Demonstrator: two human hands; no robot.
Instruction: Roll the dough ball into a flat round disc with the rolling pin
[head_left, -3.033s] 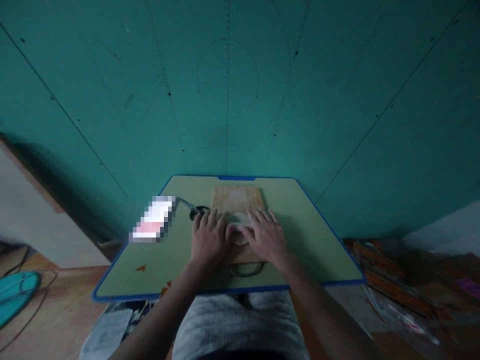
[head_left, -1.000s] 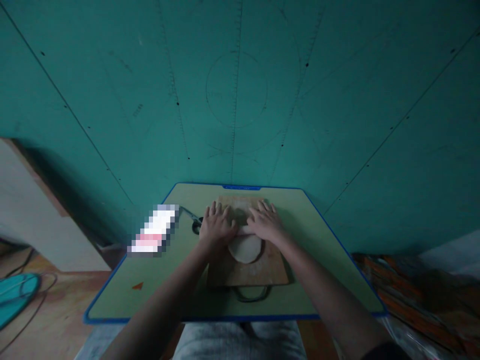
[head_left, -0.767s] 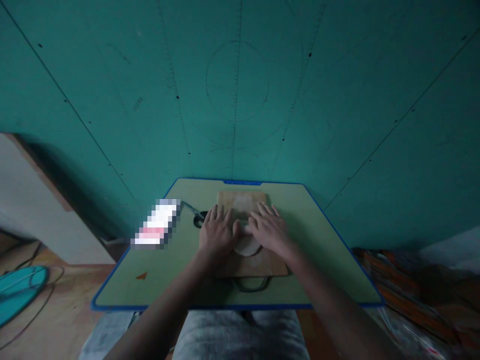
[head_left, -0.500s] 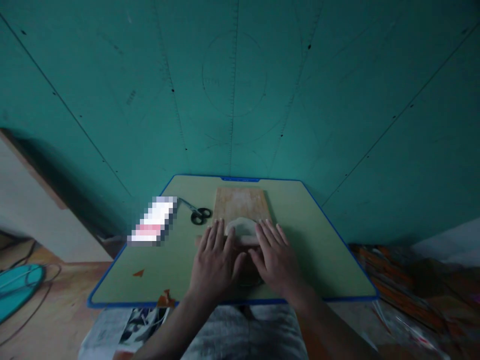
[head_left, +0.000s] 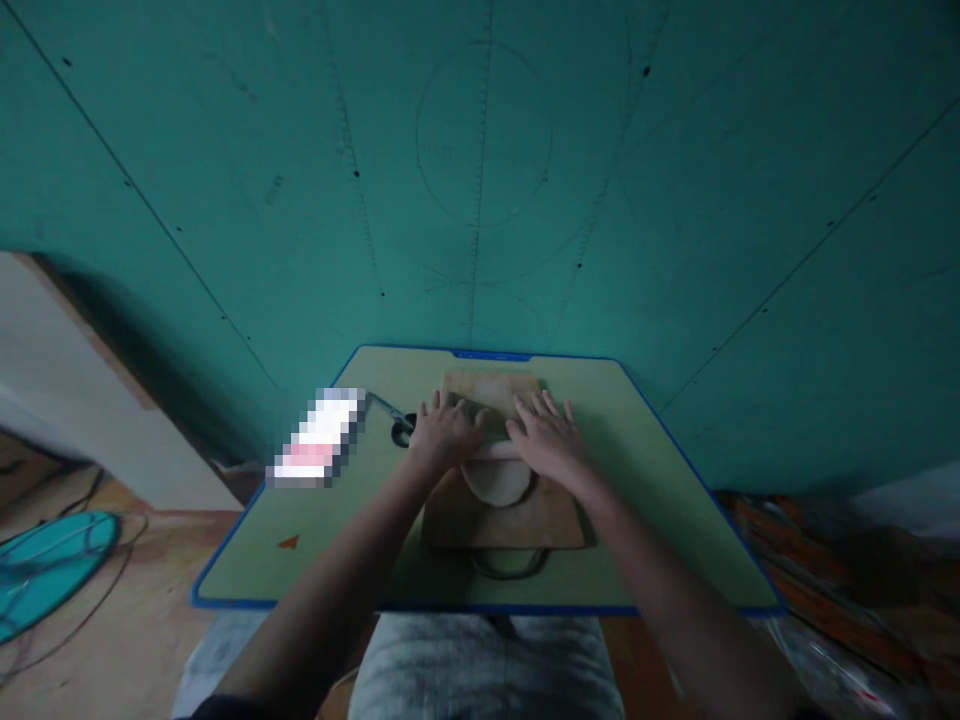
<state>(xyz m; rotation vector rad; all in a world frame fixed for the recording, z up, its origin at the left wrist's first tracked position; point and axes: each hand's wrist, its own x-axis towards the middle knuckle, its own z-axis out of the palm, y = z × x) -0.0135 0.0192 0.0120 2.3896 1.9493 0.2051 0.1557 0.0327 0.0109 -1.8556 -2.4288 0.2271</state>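
Note:
A pale rolling pin (head_left: 497,452) lies crosswise over a flat round of dough (head_left: 498,487) on a wooden cutting board (head_left: 502,529). My left hand (head_left: 448,434) rests over the pin's left part with its fingers stretched forward and apart. Over the right part lies my right hand (head_left: 547,436), palm down, fingers spread toward the wall. Both hands cover the ends of the pin. The near part of the dough shows below the pin; its far part is hidden.
Scissors (head_left: 401,425) with black handles lie left of the board, beside a blurred-out bright phone-like rectangle (head_left: 319,437). An orange scrap (head_left: 289,542) lies on the table (head_left: 660,540) at the left. A green wall (head_left: 480,200) rises behind the table.
Both hands have pushed forward with the rolling pin, from the near side of the dough to its far side. The near half of the board and dough is now uncovered.

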